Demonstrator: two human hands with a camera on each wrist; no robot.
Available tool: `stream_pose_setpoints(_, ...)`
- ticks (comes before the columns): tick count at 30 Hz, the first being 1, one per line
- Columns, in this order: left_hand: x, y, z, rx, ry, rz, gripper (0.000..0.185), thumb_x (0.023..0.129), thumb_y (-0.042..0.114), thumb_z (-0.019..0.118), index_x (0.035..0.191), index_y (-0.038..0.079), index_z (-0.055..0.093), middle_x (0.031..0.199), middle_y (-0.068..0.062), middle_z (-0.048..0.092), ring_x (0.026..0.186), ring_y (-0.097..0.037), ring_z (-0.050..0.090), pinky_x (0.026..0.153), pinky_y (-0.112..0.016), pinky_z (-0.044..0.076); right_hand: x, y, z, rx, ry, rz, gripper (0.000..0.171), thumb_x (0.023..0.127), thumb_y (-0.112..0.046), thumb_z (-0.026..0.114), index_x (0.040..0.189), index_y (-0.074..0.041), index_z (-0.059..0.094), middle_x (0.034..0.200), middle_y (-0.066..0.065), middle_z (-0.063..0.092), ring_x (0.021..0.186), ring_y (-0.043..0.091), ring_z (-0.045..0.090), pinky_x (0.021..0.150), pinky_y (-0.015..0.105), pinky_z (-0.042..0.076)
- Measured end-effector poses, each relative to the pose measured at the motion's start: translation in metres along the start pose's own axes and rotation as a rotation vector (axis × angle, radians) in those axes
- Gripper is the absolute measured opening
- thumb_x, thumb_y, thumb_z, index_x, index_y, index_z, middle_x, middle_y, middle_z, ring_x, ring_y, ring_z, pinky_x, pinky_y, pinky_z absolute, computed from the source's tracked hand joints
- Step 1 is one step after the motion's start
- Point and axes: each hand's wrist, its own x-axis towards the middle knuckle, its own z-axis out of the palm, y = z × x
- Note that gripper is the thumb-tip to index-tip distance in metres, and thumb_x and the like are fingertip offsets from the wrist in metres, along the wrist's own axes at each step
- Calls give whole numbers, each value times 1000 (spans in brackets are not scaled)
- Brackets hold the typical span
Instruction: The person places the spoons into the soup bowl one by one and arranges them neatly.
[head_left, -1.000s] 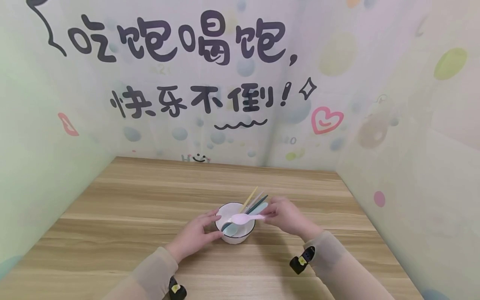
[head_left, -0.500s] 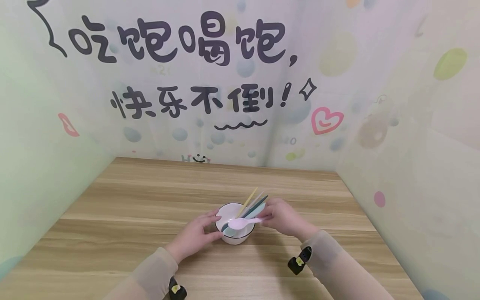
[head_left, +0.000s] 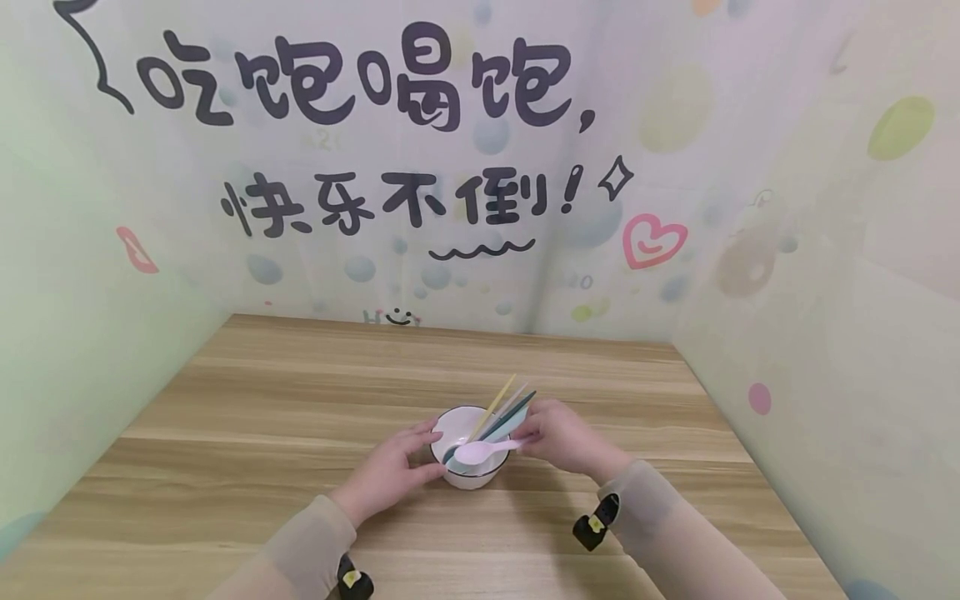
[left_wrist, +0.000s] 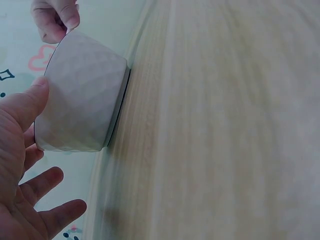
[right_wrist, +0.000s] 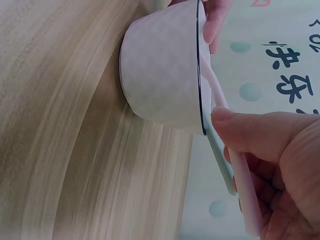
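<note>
A white bowl with a dark rim stands on the wooden table. My left hand holds its left side, thumb at the near wall and fingertips at the rim; in the left wrist view, two fingers stretch past it. Between thumb and fingers, my right hand pinches the handle of a pink spoon, whose head lies low in the bowl opening. Beside it a pale blue handle leans over the rim. A yellow stick-like handle, a thin pale one and a dark teal one also stick out.
The wooden table runs back to a printed wall cloth with large dark lettering. Pale walls close it in on the left and right. A black camera strap sits on each wrist.
My right hand has moved slightly left and down, lowering the pink spoon's head further into the bowl. My left hand and the bowl stay in place.
</note>
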Motion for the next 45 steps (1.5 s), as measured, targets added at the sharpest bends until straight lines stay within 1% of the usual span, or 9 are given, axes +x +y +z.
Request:
stream_pose_setpoints(5, 0, 0, 0, -2, 2, -1, 55, 84, 33, 75, 128, 4, 61, 146, -4, 46, 135, -30, 39, 110, -49, 32, 1, 0, 1, -20, -3, -26, 10, 75, -7, 80, 84, -11, 77, 73, -10, 53, 73, 8, 48, 65, 22, 42)
stream_pose_setpoints(13, 0, -1, 1, -7, 8, 6, 55, 83, 33, 76, 128, 4, 62, 146, -5, 46, 135, -30, 40, 110, -49, 32, 4, -4, 2, -30, -11, -23, 9, 76, -8, 80, 84, -11, 78, 74, -11, 54, 74, 8, 49, 66, 23, 43)
stream_pose_setpoints(21, 0, -1, 2, -4, 6, 0, 55, 83, 34, 75, 128, 4, 62, 146, -4, 46, 136, -30, 39, 110, -49, 32, 7, -3, 5, -79, -20, -31, 10, 75, -11, 81, 85, -11, 78, 74, -10, 54, 73, 9, 48, 65, 22, 41)
stream_pose_setpoints(31, 0, -1, 2, -10, 8, 9, 54, 84, 33, 75, 128, 4, 61, 146, -5, 46, 135, -30, 39, 109, -49, 33, 10, -4, 5, -110, -24, -64, 10, 75, -13, 80, 85, -12, 78, 73, -11, 53, 72, 9, 47, 65, 22, 40)
stream_pose_setpoints(35, 0, -1, 2, -8, 7, 6, 54, 84, 33, 75, 128, 4, 61, 146, -5, 46, 136, -30, 39, 109, -50, 32, 12, -5, 6, -108, -38, -54, 10, 75, -14, 81, 85, -12, 78, 74, -11, 54, 72, 9, 47, 66, 23, 41)
stream_pose_setpoints(40, 0, -1, 1, -4, 2, -3, 55, 84, 34, 74, 128, 4, 61, 147, -5, 45, 136, -30, 39, 110, -50, 32, 13, -7, 6, -73, -64, -13, 11, 75, -14, 81, 86, -11, 78, 76, -11, 55, 74, 8, 48, 67, 23, 41)
stream_pose_setpoints(45, 1, -1, 1, -1, 2, -3, 55, 84, 35, 74, 128, 4, 61, 147, -6, 45, 136, -30, 39, 110, -50, 32, 15, -7, 5, -80, -86, -18, 14, 76, -15, 81, 89, -11, 78, 79, -9, 56, 77, 9, 51, 69, 24, 44)
